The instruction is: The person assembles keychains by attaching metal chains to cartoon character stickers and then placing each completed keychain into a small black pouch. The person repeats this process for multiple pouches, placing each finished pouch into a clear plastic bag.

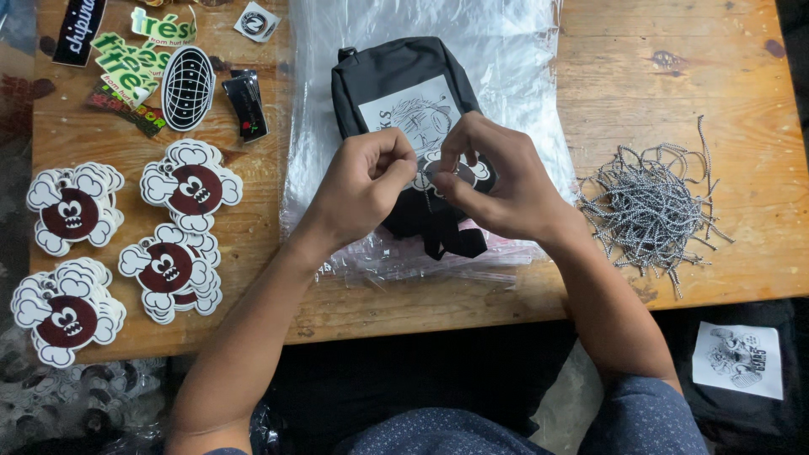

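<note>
A small black bag (396, 93) lies flat on a stack of clear plastic sleeves (506, 76) in the middle of the wooden counter (674, 76), its white printed panel facing up.

Left hand (364, 181): curled over the near half of the bag, thumb and forefinger pinched together. What they pinch is too small to make out.

Right hand (497, 177): also curled, fingertips pinching at a white cloud-edged tag (472, 171) with a dark round centre. Most of the tag is hidden under the fingers; only its right edge and part of the centre show. A thin line hangs between the two hands, but its material cannot be told.

The near end of the bag is largely covered by both hands; a black strap (451, 243) shows just below them.

Right of the sleeves, well apart from the bag, lies a loose heap of black-and-white cords (649, 211).

On the left side of the counter sit four stacks of matching cloud-edged tags (181, 190). Beyond them, at the far left, lie assorted stickers (187, 87), some cut off by the frame edge.

Near right, below the counter edge, a white printed patch (737, 358) rests on dark fabric.
</note>
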